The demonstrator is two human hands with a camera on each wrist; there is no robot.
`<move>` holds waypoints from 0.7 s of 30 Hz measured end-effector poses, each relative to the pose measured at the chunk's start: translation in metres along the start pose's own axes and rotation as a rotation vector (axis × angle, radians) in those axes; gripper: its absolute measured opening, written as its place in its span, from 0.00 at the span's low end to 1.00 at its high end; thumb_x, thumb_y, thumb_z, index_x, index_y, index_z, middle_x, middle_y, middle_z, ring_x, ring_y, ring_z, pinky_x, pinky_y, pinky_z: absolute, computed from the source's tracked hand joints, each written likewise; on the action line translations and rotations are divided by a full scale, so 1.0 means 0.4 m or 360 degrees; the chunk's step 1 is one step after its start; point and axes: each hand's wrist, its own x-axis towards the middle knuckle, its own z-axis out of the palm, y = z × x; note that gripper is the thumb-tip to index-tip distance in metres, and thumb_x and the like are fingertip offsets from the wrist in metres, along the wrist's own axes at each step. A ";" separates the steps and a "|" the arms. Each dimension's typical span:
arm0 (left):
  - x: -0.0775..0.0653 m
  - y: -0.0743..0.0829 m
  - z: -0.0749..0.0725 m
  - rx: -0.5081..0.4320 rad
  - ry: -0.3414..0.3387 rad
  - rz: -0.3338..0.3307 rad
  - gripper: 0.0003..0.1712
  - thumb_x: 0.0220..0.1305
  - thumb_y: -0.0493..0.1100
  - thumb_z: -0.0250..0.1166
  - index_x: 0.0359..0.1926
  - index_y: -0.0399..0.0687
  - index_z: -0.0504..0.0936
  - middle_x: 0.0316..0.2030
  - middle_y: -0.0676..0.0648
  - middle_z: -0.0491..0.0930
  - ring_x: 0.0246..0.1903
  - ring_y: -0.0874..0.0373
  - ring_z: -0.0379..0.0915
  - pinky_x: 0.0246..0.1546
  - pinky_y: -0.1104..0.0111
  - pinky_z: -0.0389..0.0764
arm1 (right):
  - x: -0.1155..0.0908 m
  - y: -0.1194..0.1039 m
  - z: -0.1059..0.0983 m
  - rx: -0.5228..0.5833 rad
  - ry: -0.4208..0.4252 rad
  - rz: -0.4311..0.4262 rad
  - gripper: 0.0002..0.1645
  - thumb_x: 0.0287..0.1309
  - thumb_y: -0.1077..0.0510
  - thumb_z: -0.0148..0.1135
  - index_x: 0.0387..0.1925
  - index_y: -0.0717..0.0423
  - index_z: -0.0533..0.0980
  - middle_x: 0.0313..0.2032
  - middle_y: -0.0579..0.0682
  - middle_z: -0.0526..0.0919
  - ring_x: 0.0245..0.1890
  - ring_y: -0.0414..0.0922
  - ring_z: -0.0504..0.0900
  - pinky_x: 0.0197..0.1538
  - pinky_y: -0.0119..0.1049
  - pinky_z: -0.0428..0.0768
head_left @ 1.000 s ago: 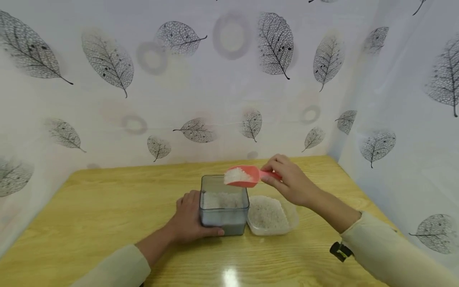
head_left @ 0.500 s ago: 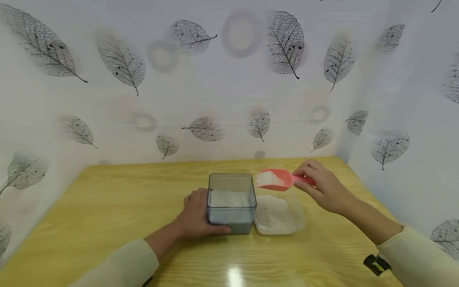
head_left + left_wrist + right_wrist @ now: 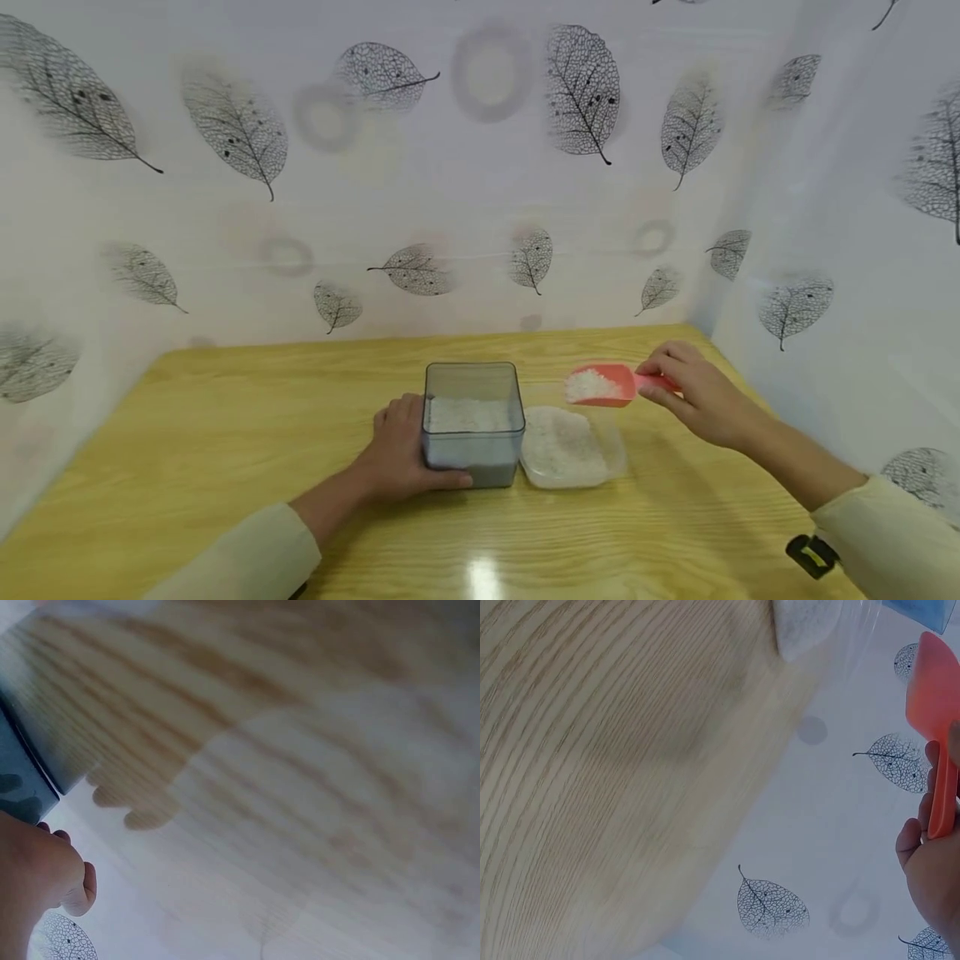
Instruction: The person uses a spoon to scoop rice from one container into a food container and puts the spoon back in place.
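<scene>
Pinches the handle of a coral-pink scoop [image 3: 618, 392] between the thumb and curled fingers of the right hand [image 3: 697, 396], up off the wood-grain table [image 3: 225, 458]. Points the scoop's mouth leftward, with a small heap of white grains [image 3: 590, 385] lying in its bowl. Lines up, in the head view, just beyond a shallow clear plastic tub [image 3: 617, 450] and to the right of a smoky grey square container [image 3: 472, 454]. Holds that container with the left hand [image 3: 401, 454], bent round its left side, thumb laid along the lower part of the near wall, other fingers reaching toward the back. Upright on the table, open-topped and filled partway with white grains. Just to its right, the clear tub, heaped with more of the same toward the left and lower at the right end; hard to tell whether touching the grey wall. On both arms, pale sleeves [image 3: 247, 554], with a small black device [image 3: 812, 556] beside the right cuff. Behind and to the right, a whitish leaf-print curtain [image 3: 450, 183]. On the table's near part, a bright patch of reflected light.
</scene>
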 end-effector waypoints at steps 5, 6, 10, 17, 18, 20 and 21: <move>0.007 0.007 0.001 0.0006 -0.0021 0.0004 0.66 0.34 0.82 0.71 0.65 0.47 0.62 0.51 0.49 0.68 0.49 0.56 0.61 0.61 0.51 0.55 | -0.018 0.019 -0.016 -0.0033 -0.0028 -0.0052 0.08 0.58 0.65 0.68 0.38 0.52 0.79 0.38 0.39 0.73 0.41 0.34 0.63 0.42 0.28 0.64; 0.007 0.008 0.001 0.0009 -0.0020 0.0005 0.65 0.34 0.82 0.71 0.65 0.46 0.62 0.51 0.49 0.68 0.48 0.56 0.61 0.60 0.51 0.55 | -0.020 0.023 -0.017 -0.0041 -0.0032 -0.0068 0.08 0.58 0.65 0.68 0.37 0.52 0.79 0.38 0.40 0.73 0.41 0.35 0.63 0.42 0.28 0.64; 0.007 0.012 -0.001 0.0014 -0.0023 0.0000 0.65 0.35 0.81 0.72 0.65 0.45 0.62 0.52 0.48 0.68 0.49 0.55 0.61 0.60 0.51 0.56 | -0.027 0.039 -0.020 -0.0094 -0.0028 -0.0146 0.05 0.60 0.62 0.68 0.37 0.54 0.79 0.38 0.41 0.74 0.41 0.37 0.64 0.43 0.29 0.63; 0.006 0.011 -0.001 0.0010 -0.0029 -0.0009 0.65 0.35 0.80 0.72 0.65 0.45 0.62 0.52 0.48 0.68 0.49 0.55 0.61 0.60 0.51 0.56 | -0.028 0.059 -0.026 -0.0210 -0.0013 -0.0257 0.08 0.65 0.53 0.64 0.36 0.54 0.80 0.37 0.43 0.74 0.39 0.39 0.65 0.44 0.31 0.62; 0.005 0.011 -0.002 0.0012 -0.0027 -0.0011 0.65 0.35 0.80 0.72 0.65 0.45 0.62 0.52 0.48 0.68 0.49 0.55 0.61 0.60 0.51 0.56 | -0.026 0.060 -0.028 -0.0220 -0.0009 -0.0277 0.10 0.67 0.51 0.62 0.36 0.54 0.80 0.36 0.43 0.74 0.39 0.40 0.65 0.44 0.31 0.62; 0.004 0.009 -0.003 0.0017 -0.0025 -0.0015 0.65 0.35 0.80 0.72 0.65 0.45 0.62 0.52 0.47 0.68 0.50 0.55 0.62 0.60 0.51 0.56 | -0.022 0.061 -0.032 -0.0248 0.0000 -0.0316 0.16 0.70 0.47 0.57 0.36 0.54 0.80 0.35 0.43 0.74 0.38 0.40 0.66 0.44 0.32 0.62; 0.004 0.008 -0.004 0.0020 -0.0023 -0.0017 0.65 0.35 0.80 0.72 0.65 0.44 0.62 0.52 0.47 0.68 0.50 0.54 0.62 0.60 0.51 0.56 | -0.020 0.061 -0.035 -0.0261 0.0006 -0.0335 0.19 0.71 0.44 0.54 0.36 0.54 0.80 0.35 0.43 0.74 0.37 0.40 0.66 0.43 0.33 0.63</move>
